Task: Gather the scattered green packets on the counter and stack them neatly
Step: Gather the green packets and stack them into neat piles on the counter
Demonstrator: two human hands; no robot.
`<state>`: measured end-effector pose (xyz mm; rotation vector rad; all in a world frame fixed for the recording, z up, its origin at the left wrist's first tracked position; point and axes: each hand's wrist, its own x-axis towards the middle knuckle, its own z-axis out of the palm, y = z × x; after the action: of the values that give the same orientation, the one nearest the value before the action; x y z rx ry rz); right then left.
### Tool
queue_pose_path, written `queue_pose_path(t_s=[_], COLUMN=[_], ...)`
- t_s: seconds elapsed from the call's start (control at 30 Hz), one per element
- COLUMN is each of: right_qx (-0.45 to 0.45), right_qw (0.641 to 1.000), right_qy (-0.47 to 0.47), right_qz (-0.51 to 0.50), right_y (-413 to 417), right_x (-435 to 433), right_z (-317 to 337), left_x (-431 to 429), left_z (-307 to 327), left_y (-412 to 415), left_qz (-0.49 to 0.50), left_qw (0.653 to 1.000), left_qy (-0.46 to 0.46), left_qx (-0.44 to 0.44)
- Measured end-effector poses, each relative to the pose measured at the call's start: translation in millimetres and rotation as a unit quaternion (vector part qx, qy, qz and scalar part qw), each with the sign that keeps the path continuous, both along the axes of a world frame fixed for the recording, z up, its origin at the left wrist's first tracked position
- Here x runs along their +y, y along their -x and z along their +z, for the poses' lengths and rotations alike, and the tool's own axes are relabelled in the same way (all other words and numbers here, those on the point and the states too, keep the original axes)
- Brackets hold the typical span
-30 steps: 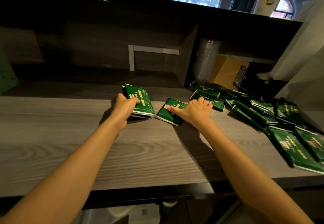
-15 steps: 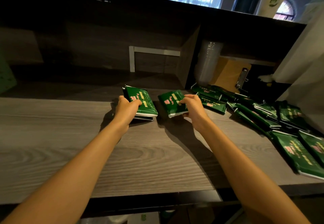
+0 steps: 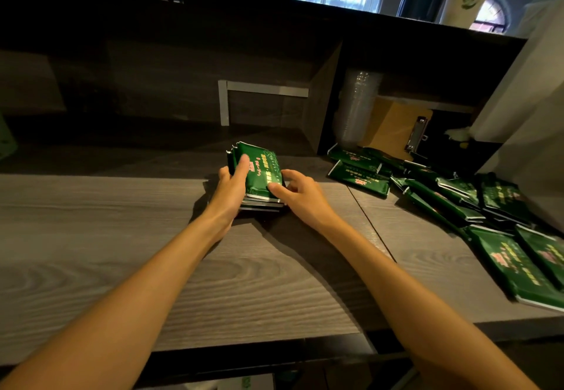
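Observation:
A small stack of green packets [image 3: 262, 172] lies on the grey wood counter [image 3: 122, 237], near its far edge. My left hand [image 3: 229, 191] holds the stack from its left side, with one finger laid on the top packet. My right hand [image 3: 300, 195] grips the top packet at its near right corner, thumb on top and fingers along the right edge. Several loose green packets [image 3: 360, 176] lie scattered to the right, some overlapping [image 3: 457, 197], with two larger-looking ones [image 3: 515, 267] at the counter's right front.
Behind the counter stands a dark shelf unit with an upright divider [image 3: 323, 99]. A sleeve of clear plastic cups [image 3: 357, 105] and a brown clipboard [image 3: 393, 127] lean in the right compartment. A white frame [image 3: 262, 88] stands at the back. Pale fabric [image 3: 525, 108] hangs at right.
My right hand lifted a packet off the counter, carried it left and set it on the stack that my left hand holds. The stack is one packet taller.

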<state>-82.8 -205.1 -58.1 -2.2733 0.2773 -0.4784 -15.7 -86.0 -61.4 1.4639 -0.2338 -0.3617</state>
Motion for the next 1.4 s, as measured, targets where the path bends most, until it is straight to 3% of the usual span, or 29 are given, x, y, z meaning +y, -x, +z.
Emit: queue_pose_path(t_s=[0.1, 0.17, 0.23, 0.3, 0.33, 0.47, 0.63, 0.8, 0.87, 1.07, 1.17, 1.4], right_qx=[-0.005, -0.033, -0.021, 0.063, 0.119, 0.246, 0.188, 0.085, 0.065, 0.120, 0.164, 0.141], right_qw=[0.998, 0.995, 0.982, 0.946, 0.933, 0.918, 0.944, 0.988, 0.989, 0.968, 0.969, 0.975], right_qy=[-0.068, -0.070, 0.063, 0.198, 0.221, 0.204, 0.191, 0.104, 0.122, 0.194, 0.162, 0.124], right_qz=[0.000, -0.060, -0.176, -0.249, -0.259, -0.235, -0.194, -0.074, -0.048, -0.104, -0.094, -0.121], right_y=[1, 1, 3, 10, 13, 15, 14, 14, 15, 15, 18, 20], right_x=[-8, -24, -51, -77, -85, -94, -79, -57, -56, -64, -64, -61], right_z=[3, 6, 6, 2, -1, -12, -2, 4, 2, -1, 0, 6], left_x=[-1, 0, 1, 1, 1, 0, 2, 6, 8, 12, 13, 15], left_z=[1, 1, 0, -2, -3, -3, -3, -6, -7, -7, -6, -1], left_y=[1, -2, -4, -5, -5, -4, -4, -9, -11, -11, -10, -5], left_qz=[-0.018, -0.018, -0.018, -0.018, -0.021, -0.025, -0.020, 0.011, 0.020, 0.025, 0.033, 0.042], left_qw=[1.000, 1.000, 1.000, 1.000, 1.000, 0.999, 0.999, 0.999, 0.998, 0.998, 0.998, 0.999], left_qy=[-0.015, -0.012, -0.003, -0.008, -0.012, -0.020, -0.027, -0.051, -0.056, -0.054, -0.048, -0.030], left_qx=[0.000, 0.012, 0.022, 0.017, 0.012, 0.006, 0.006, -0.014, -0.013, -0.015, -0.012, -0.006])
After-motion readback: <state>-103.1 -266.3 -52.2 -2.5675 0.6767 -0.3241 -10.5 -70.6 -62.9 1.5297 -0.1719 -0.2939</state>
